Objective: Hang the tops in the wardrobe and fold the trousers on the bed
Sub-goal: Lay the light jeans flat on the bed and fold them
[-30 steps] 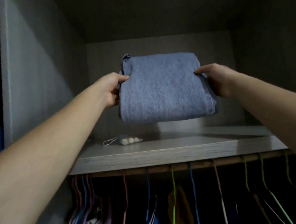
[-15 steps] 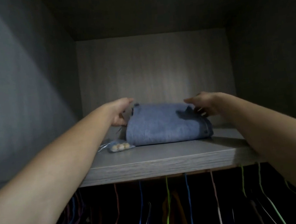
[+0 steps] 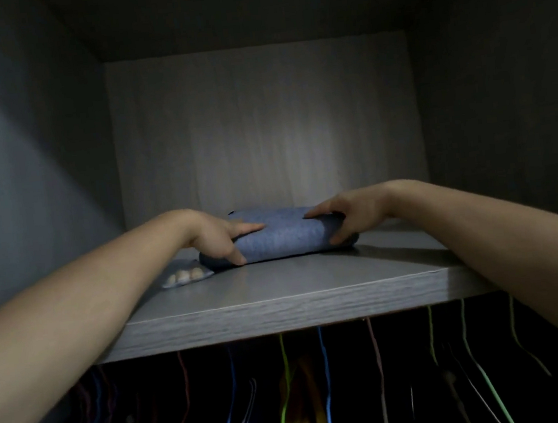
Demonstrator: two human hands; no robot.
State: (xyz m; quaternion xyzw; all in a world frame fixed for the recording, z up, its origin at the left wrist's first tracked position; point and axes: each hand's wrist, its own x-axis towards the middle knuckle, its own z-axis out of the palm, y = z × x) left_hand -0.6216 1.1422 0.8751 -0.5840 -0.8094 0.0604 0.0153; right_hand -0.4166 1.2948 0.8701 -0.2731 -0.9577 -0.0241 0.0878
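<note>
Dim grey wardrobe shelf, folded blue trousers lying on it, left hand gripping their left end, right hand gripping their right end, small packet of pale beads just beside, coloured hangers below.

The trousers are matt, slightly rough blue cloth. The shelf is matt grey board with wood grain.

small packet: pale round pieces inside, lying on shelf | coloured hangers: hanging under shelf
</note>
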